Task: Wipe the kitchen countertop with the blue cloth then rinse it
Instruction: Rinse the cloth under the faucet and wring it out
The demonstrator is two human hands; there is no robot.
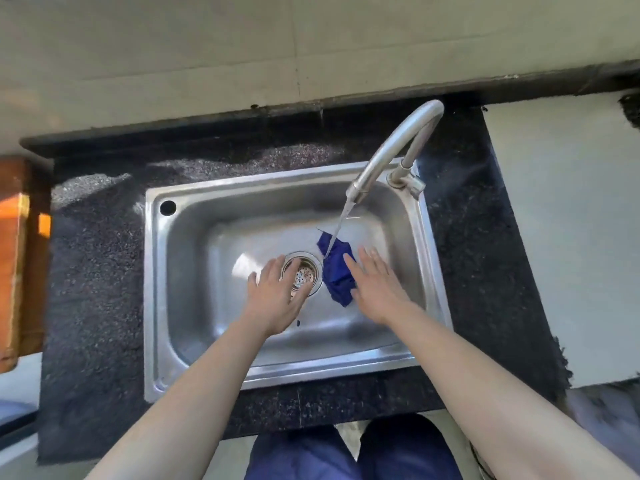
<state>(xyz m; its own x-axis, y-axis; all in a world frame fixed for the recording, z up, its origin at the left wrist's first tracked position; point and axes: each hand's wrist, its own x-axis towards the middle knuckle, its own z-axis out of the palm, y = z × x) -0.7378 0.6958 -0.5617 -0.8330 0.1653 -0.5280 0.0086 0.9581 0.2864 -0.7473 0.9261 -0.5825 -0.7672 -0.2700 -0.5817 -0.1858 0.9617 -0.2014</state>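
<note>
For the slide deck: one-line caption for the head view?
Open left hand and right hand over the steel sink while the faucet runs water onto the blue cloth beside the drain.

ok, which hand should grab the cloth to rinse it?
Right. The right hand is open with its fingers at the edge of the blue cloth, which lies under the faucet stream. The left hand is open over the drain, farther away.
</note>
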